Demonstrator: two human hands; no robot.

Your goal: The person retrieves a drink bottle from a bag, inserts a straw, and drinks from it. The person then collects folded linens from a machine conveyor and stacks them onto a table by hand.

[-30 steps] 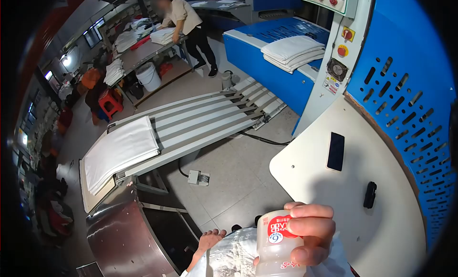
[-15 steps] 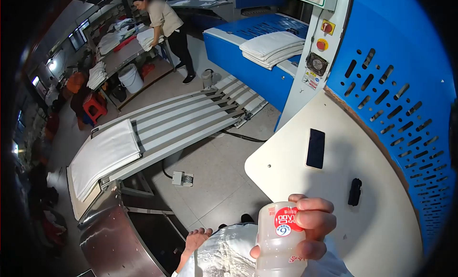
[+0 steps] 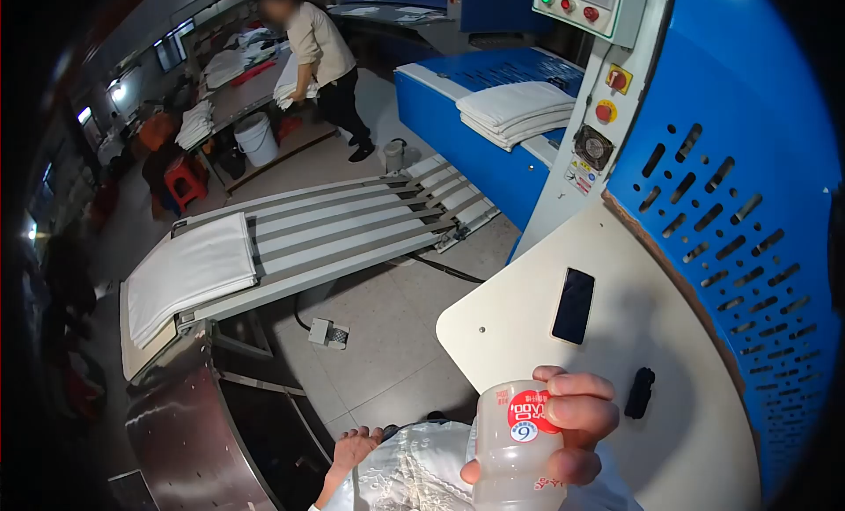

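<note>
My right hand point(image 3: 581, 423) is wrapped round a translucent plastic drink bottle point(image 3: 519, 449) with a red and white label, its bottom end pointing away from me. The near end of the bottle runs out of view at the lower edge. My left hand point(image 3: 355, 447) hangs low beside my pale clothing, fingers loosely apart and holding nothing. On the cream tabletop point(image 3: 502, 326) beyond the bottle lie a dark-screened phone point(image 3: 574, 306) and a small black object point(image 3: 640, 393) whose kind I cannot make out.
Folded white cloth point(image 3: 195, 269) lies on a slatted conveyor point(image 3: 352, 213). More folded cloth point(image 3: 515, 110) rests on a blue machine point(image 3: 449, 106). A slotted blue panel point(image 3: 748, 159) rises at right. A foot pedal point(image 3: 328, 333) sits on the floor. A person point(image 3: 321, 62) bends at a far table.
The view has shifted slightly, and the bottle stays in my right hand. The person at the far table has lifted some white cloth at the table's edge.
</note>
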